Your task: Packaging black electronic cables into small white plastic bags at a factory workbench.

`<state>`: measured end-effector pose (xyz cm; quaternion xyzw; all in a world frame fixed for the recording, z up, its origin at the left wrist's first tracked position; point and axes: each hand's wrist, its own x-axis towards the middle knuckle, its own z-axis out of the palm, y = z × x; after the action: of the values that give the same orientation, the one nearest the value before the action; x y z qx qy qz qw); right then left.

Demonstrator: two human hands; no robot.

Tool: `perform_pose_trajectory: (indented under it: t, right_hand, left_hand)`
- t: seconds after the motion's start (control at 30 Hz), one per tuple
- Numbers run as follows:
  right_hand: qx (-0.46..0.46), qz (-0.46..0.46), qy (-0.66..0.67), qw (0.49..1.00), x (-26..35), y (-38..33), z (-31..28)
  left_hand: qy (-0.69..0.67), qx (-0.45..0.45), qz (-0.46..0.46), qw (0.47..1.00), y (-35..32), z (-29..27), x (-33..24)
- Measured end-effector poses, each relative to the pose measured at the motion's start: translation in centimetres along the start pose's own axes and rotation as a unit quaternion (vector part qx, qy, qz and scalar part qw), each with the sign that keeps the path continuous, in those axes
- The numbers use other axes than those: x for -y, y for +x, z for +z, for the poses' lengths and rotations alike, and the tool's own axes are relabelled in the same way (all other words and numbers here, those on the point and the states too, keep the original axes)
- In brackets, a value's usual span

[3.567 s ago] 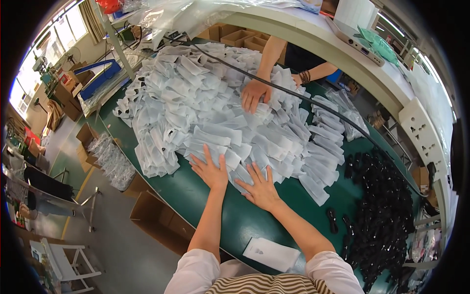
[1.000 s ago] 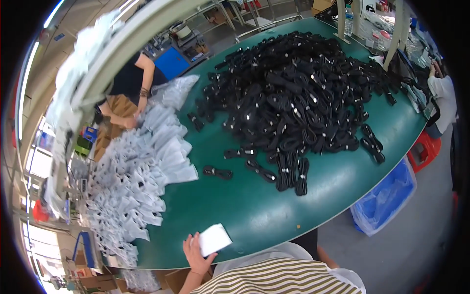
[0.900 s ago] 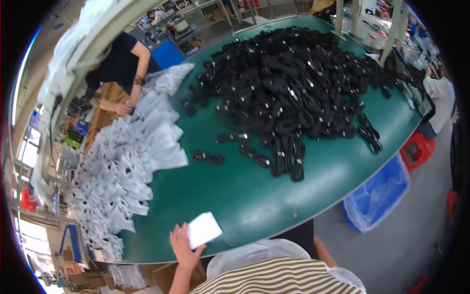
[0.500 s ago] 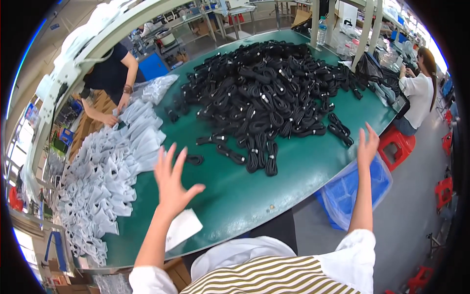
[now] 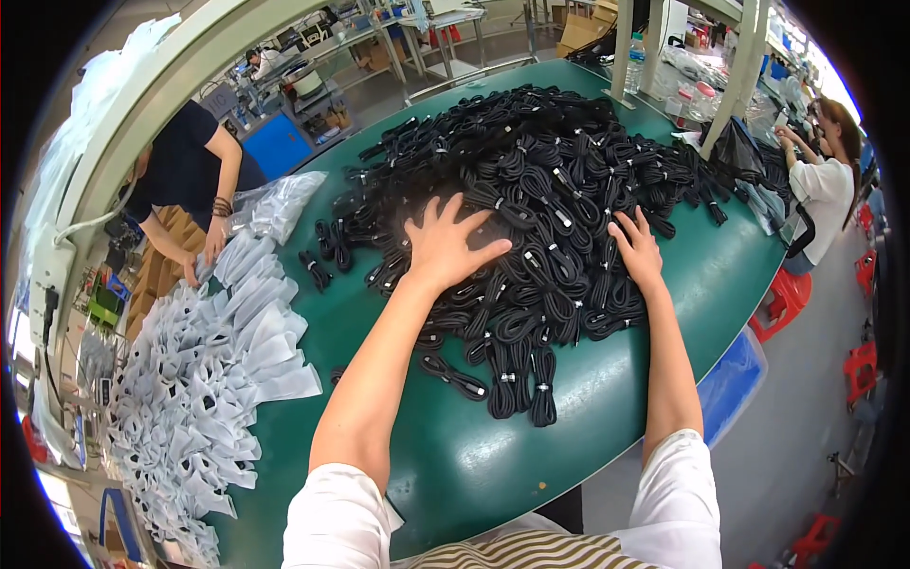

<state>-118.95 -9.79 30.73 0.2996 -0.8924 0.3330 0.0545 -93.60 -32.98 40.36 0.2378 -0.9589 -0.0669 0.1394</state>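
1. Head view: left hand (image 5: 445,242) fingers spread wide, thumb out, palm down over the heap of tied black cable bundles (image 5: 545,270). Nothing seen pinched; contact under the palm hidden.
2. Right hand (image 5: 640,256) at the heap's right flank, fingers loosely parted. Whether a fingertip presses on a cable, cannot tell.
3. Bundles lie between both hands and beyond them. Each one made out clearly is coiled and tied, so the coiling looks done.
4. Gathering looks partial: one loose bundle (image 5: 453,377) and a short row of bundles (image 5: 521,379) lie nearer the body than either hand, on the green table (image 5: 588,417).
5. Left of the left hand: white pouches (image 5: 194,379) in a separate pile, dark bits at some mouths. A co-worker's hand (image 5: 216,237) is at its far end.
6. Heap between the hands: unpouched, mostly jumbled; that much seems left.
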Motion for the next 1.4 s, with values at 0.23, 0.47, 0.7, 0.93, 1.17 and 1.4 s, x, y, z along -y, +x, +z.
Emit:
perform_pose_trajectory:
  t: [0.23, 0.47, 0.7, 0.93, 1.17, 1.4]
  right_hand:
    - [0.013, -0.023, 0.018, 0.999, 3.4, -3.3, 0.9]
    - [0.014, -0.043, 0.029, 0.999, 7.1, -9.7, 2.2]
    - [0.027, -0.042, 0.059, 0.997, 9.2, -11.0, 3.5]
    - [-0.256, 0.037, 0.290, 0.921, -5.4, -20.3, -9.6]
    - [0.419, 0.424, 0.239, 0.766, -38.8, -44.7, -1.2]
    - [0.476, 0.222, 0.240, 0.816, -26.5, -43.9, 8.1]
  left_hand:
    - [0.021, 0.004, 0.011, 1.000, -2.8, -1.3, 1.0]
    - [0.026, 0.002, 0.030, 0.999, -9.2, -2.1, 4.4]
    - [0.074, -0.165, 0.083, 0.980, -15.2, -4.2, 6.6]
    - [-0.462, 0.347, -0.037, 0.815, -46.5, -16.0, 5.0]
    - [-0.480, 0.097, -0.632, 0.601, -79.1, 8.5, -4.6]
    - [-0.219, 0.088, -0.613, 0.754, -67.2, 3.5, 2.6]
